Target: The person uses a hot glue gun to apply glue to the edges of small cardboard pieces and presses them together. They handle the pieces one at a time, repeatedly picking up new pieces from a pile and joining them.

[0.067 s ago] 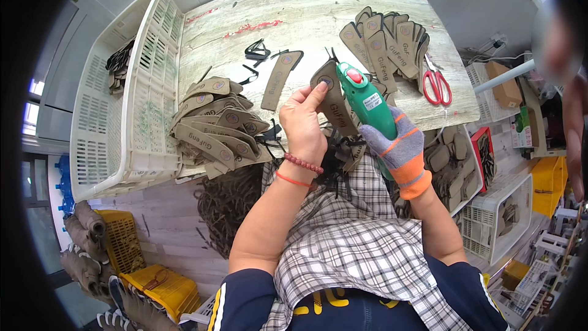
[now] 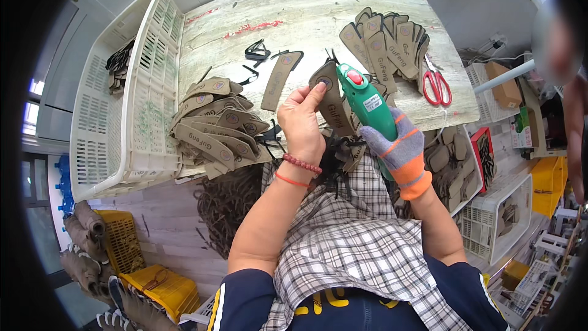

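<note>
Between the thumb and fingers of my bare left hand (image 2: 300,116) is one end of a long brown fabric tab (image 2: 336,110) with dark edging and a small round emblem. My right hand (image 2: 401,150), in a grey and orange glove, is closed round a green handheld electric cutter (image 2: 371,101) with a red round part near its tip. The cutter lies along the right edge of the tab; whether its tip touches cannot be made out. Left of my left hand is a heap of similar tabs (image 2: 214,125). A single tab (image 2: 280,83) lies just beyond that hand.
Fanned tabs (image 2: 392,43) lie at the table's far right, beside red-handled scissors (image 2: 437,86). Black scraps (image 2: 257,51) sit on the worn table (image 2: 306,6). A white plastic crate (image 2: 131,147) stands at the left. Right of my lap, a bin (image 2: 471,181) holds more brown pieces.
My left hand and the tab in it have shifted very slightly left. The right hand and the cutter have barely moved.
</note>
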{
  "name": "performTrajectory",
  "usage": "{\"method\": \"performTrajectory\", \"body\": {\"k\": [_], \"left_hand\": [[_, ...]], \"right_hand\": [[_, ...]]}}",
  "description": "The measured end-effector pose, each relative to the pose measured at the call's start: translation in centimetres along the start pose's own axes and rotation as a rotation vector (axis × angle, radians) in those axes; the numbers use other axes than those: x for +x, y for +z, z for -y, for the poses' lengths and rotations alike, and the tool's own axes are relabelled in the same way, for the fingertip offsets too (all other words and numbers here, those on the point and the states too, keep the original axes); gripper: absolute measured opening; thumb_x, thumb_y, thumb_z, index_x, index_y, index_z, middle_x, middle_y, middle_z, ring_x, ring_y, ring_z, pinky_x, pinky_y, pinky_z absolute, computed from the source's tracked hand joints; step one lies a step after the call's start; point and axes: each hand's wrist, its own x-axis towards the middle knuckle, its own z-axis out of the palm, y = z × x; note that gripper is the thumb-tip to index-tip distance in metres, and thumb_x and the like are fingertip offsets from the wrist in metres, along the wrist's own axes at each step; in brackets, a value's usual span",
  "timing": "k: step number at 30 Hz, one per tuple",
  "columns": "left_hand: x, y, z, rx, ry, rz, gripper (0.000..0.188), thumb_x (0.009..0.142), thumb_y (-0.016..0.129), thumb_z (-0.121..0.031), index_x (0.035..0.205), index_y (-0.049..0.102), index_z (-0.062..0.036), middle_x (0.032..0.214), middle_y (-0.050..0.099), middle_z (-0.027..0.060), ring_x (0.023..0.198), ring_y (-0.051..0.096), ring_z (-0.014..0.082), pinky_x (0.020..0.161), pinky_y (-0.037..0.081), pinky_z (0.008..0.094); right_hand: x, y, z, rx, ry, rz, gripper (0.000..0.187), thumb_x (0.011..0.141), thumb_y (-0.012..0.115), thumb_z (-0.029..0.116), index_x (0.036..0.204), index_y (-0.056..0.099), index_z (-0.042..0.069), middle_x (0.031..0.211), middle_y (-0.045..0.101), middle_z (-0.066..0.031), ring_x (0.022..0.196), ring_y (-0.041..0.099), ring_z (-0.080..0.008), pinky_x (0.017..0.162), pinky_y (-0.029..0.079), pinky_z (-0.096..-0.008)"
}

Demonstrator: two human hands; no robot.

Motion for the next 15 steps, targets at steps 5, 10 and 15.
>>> {"method": "performTrajectory", "body": {"k": [5,10,15], "left_hand": [[0.4,-0.3,-0.8,0.070,0.126,-0.012,0.008,0.080,0.067,-0.002,0.086,0.063,0.0018,0.078,0.064,0.0031,0.066,0.055,0.0068,0.062,0.044,0.0194],[0.2,-0.1,-1.7,0.104,0.150,0.015,0.009,0.082,0.065,-0.003,0.088,0.064,0.0028,0.078,0.064,0.0015,0.064,0.053,0.0046,0.058,0.044,0.0190],[0.6,-0.5,-2.3,0.152,0.209,0.041,0.010,0.083,0.064,-0.004,0.090,0.064,0.0036,0.078,0.063,0.0011,0.065,0.053,0.0042,0.059,0.044,0.0188]], "right_hand": [[-0.3,-0.3,-0.7,-0.066,-0.060,0.001,0.045,0.072,0.078,0.024,0.107,0.058,0.002,0.089,0.065,-0.0073,0.076,0.062,-0.0122,0.066,0.049,-0.0253],[-0.3,-0.6,-1.0,-0.138,-0.114,-0.005,0.047,0.072,0.077,0.027,0.108,0.058,0.002,0.087,0.065,-0.0085,0.075,0.063,-0.0140,0.066,0.050,-0.0262],[-0.6,-1.0,-1.0,-0.180,-0.150,-0.004,0.050,0.072,0.078,0.028,0.109,0.057,0.001,0.087,0.066,-0.0095,0.075,0.063,-0.0139,0.065,0.050,-0.0264]]}}
